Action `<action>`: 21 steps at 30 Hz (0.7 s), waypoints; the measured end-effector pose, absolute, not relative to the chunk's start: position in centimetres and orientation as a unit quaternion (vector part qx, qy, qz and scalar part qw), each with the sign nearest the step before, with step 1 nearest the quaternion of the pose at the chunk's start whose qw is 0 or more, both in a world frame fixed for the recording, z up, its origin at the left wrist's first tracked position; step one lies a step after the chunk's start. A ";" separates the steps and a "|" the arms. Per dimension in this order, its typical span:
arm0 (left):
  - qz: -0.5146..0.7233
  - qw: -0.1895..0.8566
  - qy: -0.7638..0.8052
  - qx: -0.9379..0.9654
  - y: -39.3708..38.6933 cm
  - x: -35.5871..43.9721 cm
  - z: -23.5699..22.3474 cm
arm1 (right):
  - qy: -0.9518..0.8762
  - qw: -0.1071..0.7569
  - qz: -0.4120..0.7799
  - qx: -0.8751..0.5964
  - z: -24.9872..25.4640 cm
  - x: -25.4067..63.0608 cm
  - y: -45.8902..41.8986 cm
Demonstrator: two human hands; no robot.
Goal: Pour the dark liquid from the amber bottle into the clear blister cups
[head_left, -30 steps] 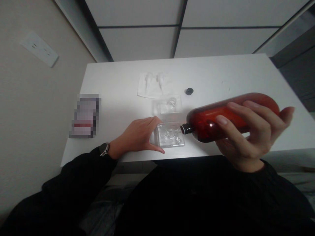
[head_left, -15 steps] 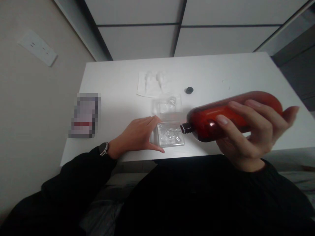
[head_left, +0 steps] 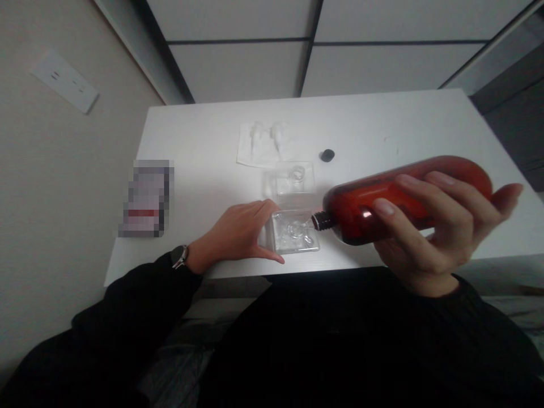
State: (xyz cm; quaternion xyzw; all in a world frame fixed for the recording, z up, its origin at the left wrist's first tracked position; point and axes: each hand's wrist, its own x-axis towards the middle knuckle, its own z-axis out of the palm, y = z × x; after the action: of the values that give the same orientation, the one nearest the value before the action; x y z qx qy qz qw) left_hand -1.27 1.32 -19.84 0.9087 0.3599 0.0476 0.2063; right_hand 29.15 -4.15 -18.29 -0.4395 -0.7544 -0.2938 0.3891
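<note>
My right hand (head_left: 437, 232) is wrapped round a large amber bottle (head_left: 395, 198), tipped so its black-threaded neck points left. Clear liquid runs from that neck into the round mouth of a clear square bottle (head_left: 283, 241) standing near the table's front edge. My left hand (head_left: 240, 231) steadies this clear bottle from its left side, thumb along the front and fingers behind, their tips partly hidden. Just behind it stands a second clear square bottle (head_left: 306, 187) with an open round mouth. A black cap (head_left: 327, 155) lies on the table to the right of that one.
Two whitish pump tops (head_left: 277, 136) lie on a white tissue (head_left: 246, 156) at the back of the white table (head_left: 191, 136). A blurred-out phone-like object (head_left: 147, 195) rests at the left. A wall with a socket plate (head_left: 66, 82) stands further left.
The amber bottle's base and my right hand have shifted very slightly to the right. Liquid runs from its neck in both frames, and my left hand stays at the clear bottle.
</note>
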 end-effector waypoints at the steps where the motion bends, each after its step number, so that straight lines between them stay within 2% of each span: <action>1: 0.047 0.206 0.360 0.909 1.3 -1.3 -19.8 | -0.754 0.385 -0.296 -0.442 -18.3 29.1 -4.2; 21: 0.042 0.223 0.363 0.904 1.3 -1.0 -19.3 | -0.781 0.375 -0.279 -0.413 -17.8 28.4 -4.0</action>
State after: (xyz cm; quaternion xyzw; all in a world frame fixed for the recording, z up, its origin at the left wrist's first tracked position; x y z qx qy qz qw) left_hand -1.04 1.33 -19.30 0.9040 0.3626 0.0422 0.2227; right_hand 28.44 -4.03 -17.79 -0.4131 -0.7813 -0.2790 0.3755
